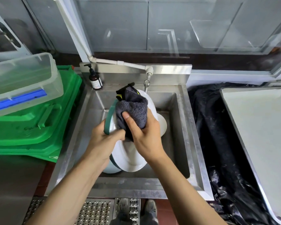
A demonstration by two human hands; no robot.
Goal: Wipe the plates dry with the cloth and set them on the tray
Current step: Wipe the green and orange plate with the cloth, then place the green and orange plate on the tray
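Note:
Over the steel sink (193,143) my left hand (102,143) grips the left rim of a white plate (130,159) with a teal underside, held tilted on edge. My right hand (146,137) holds a dark grey cloth (133,109) folded over the plate's upper part, thumb pressed on the cloth. Another white plate (162,125) shows behind my right hand, low in the sink. A pale dish (110,169) peeks out below the held plate. The large metal tray (258,127) lies to the right and holds nothing.
A tap (147,82) hangs over the back of the sink, with a brown pump bottle (95,78) on its left corner. Green bins (39,127) and a clear plastic tub (23,82) stand at the left. Black plastic sheeting (217,143) lies between sink and tray.

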